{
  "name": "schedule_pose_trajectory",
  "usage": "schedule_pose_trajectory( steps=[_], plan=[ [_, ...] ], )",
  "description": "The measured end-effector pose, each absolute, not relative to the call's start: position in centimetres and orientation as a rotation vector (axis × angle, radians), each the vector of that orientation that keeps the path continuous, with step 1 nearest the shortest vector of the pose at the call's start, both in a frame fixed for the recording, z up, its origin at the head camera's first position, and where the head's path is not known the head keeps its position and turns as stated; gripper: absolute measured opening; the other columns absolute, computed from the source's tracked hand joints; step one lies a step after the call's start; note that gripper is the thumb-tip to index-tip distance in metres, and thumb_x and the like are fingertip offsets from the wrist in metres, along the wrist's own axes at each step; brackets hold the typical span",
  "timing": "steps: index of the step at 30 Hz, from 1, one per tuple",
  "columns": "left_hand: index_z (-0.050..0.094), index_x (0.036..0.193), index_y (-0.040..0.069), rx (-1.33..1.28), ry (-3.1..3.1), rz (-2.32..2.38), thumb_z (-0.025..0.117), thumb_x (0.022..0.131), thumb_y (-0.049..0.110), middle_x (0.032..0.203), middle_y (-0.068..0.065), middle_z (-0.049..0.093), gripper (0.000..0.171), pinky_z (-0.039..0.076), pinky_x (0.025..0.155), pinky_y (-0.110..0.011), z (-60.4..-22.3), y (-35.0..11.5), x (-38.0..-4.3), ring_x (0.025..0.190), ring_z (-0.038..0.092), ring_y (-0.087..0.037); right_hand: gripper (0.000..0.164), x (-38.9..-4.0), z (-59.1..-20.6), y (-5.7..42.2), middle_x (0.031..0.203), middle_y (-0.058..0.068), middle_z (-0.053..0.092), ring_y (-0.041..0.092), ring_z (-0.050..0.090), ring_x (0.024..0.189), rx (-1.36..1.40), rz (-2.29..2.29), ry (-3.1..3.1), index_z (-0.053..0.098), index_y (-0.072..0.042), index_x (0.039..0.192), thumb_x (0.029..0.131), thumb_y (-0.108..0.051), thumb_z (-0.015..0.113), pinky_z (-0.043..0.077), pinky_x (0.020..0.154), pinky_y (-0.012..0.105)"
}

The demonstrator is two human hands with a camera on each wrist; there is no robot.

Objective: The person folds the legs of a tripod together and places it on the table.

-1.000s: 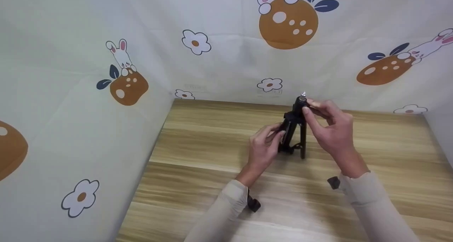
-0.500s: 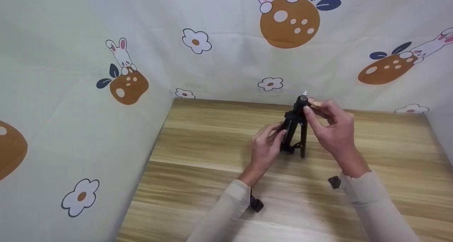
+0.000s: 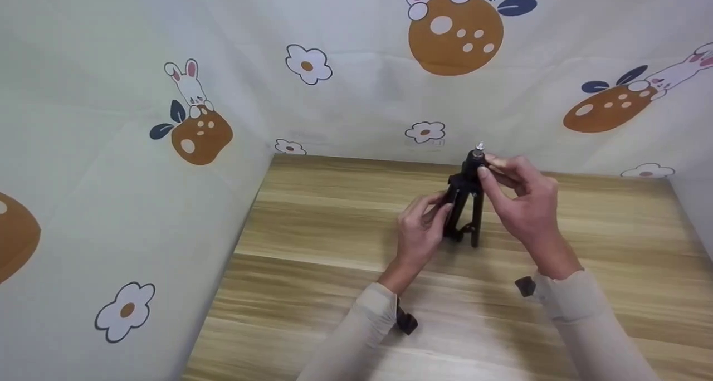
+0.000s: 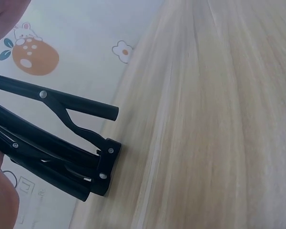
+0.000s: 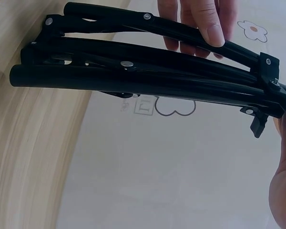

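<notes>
A small black tripod point(image 3: 467, 181) stands on the wooden table, its legs drawn nearly together and a silver screw tip point(image 3: 479, 146) on top. My left hand point(image 3: 416, 230) holds one leg on the left side, thumb and fingers around it; in the right wrist view those left fingers point(image 5: 207, 21) lie on the leg. With thumb and fingertips, my right hand point(image 3: 526, 205) pinches the collar just beneath the screw. The left wrist view shows the lower legs point(image 4: 52, 138) with their braces and rivets, their feet by the tabletop.
Pale cloth walls point(image 3: 356, 102) printed with rabbits, oranges and flowers enclose the wood-grain table point(image 3: 312, 214) at the back and sides. The tripod stands near the back wall. Black wrist-camera pieces point(image 3: 408, 321) stick out under the sleeves.
Over the last second the left hand and the tripod's lower end have shifted very slightly. Both hands keep their hold on the tripod.
</notes>
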State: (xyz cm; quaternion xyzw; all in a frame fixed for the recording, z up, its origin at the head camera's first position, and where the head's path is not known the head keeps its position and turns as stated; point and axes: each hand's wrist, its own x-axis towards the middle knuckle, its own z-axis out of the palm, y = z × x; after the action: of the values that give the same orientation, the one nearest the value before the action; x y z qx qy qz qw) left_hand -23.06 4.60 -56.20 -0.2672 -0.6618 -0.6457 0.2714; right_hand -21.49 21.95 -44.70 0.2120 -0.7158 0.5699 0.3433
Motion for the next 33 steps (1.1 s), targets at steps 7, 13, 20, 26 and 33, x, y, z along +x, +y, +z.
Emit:
schedule_pose_trajectory(
  steps=[7,13,20,26,33],
  plan=[
    [0.073,0.12,-0.004,-0.709,-1.773,-1.738,0.073,0.103,0.007,0.115,-0.019,0.076,0.02,0.067,0.097,-0.032,-56.3,4.9,-23.0,0.11,0.078,-0.025,0.021,-21.5,-44.7,22.0,0.113,0.028,0.079,0.014,0.081,0.109,0.559,1.498,-1.852,0.074,0.011,0.105,0.087,0.023,0.075,0.068,0.089,0.025],
    [0.072,0.119,-0.003,-0.682,-1.768,-1.7,0.073,0.102,0.004,0.116,-0.018,0.076,0.019,0.067,0.096,-0.03,-56.4,5.2,-22.8,0.111,0.078,-0.025,0.023,-21.5,-44.8,22.0,0.114,0.027,0.079,0.014,0.081,0.108,0.571,1.497,-1.855,0.075,0.01,0.105,0.086,0.023,0.075,0.068,0.089,0.026],
    [0.072,0.121,-0.003,-0.669,-1.761,-1.717,0.074,0.102,0.004,0.118,-0.019,0.075,0.02,0.066,0.096,-0.03,-56.5,5.7,-22.7,0.112,0.078,-0.029,0.023,-21.5,-44.8,22.1,0.114,0.027,0.079,0.013,0.081,0.107,0.564,1.49,-1.86,0.075,0.009,0.106,0.087,0.022,0.075,0.067,0.089,0.025],
    [0.07,0.124,-0.002,-0.656,-1.759,-1.694,0.071,0.104,0.005,0.118,-0.018,0.074,0.021,0.066,0.097,-0.031,-57.1,6.0,-22.7,0.113,0.076,-0.028,0.022,-21.4,-45.0,22.0,0.113,0.025,0.08,0.014,0.081,0.108,0.559,1.489,-1.866,0.075,0.009,0.107,0.088,0.021,0.075,0.067,0.09,0.025],
    [0.069,0.125,-0.002,-0.639,-1.757,-1.695,0.07,0.105,0.007,0.119,-0.017,0.073,0.023,0.066,0.099,-0.032,-57.2,6.2,-22.6,0.116,0.075,-0.028,0.021,-21.4,-45.1,21.9,0.113,0.024,0.08,0.015,0.081,0.108,0.552,1.513,-1.849,0.075,0.01,0.107,0.089,0.021,0.074,0.068,0.091,0.027]
  ],
)
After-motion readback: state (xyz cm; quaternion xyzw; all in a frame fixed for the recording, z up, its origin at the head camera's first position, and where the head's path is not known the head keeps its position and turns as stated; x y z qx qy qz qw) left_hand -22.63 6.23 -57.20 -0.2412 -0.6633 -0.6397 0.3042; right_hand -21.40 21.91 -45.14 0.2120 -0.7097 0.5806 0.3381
